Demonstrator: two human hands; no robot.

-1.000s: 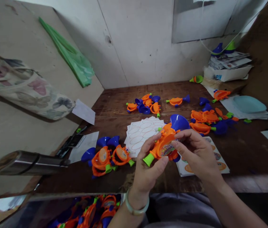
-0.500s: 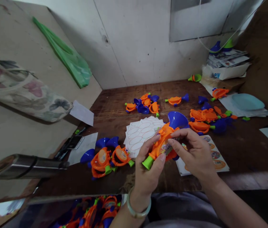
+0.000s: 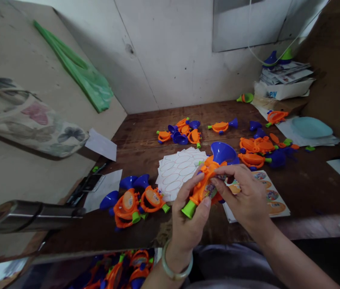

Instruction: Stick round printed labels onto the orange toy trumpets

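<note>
My left hand [image 3: 189,214] is closed around an orange toy trumpet [image 3: 202,185] with a blue bell and a green mouthpiece, held tilted above the front of the table. An oval printed sticker [image 3: 209,188] lies against the trumpet's side, and my left thumb rests at its lower end. Thumb and forefinger of my right hand [image 3: 245,196] pinch the upper end of that sticker, close to the bell. Beneath the right hand is a sheet of oval stickers [image 3: 273,195], partly covered. White backing sheets [image 3: 174,170] with empty oval outlines are piled behind the trumpet.
Two stickered trumpets [image 3: 127,202] lie at the left, near a steel flask [image 3: 28,216]. More trumpets [image 3: 184,130] are grouped at the back, with loose parts [image 3: 257,145] at the right. A light-blue dish [image 3: 312,127] stands far right. Trumpets [image 3: 114,275] also fill the space below the table edge.
My right fingers have shifted slightly down and left along the sticker, which now sits flatter on the trumpet. The whole view has moved a little; the left hand keeps its hold.
</note>
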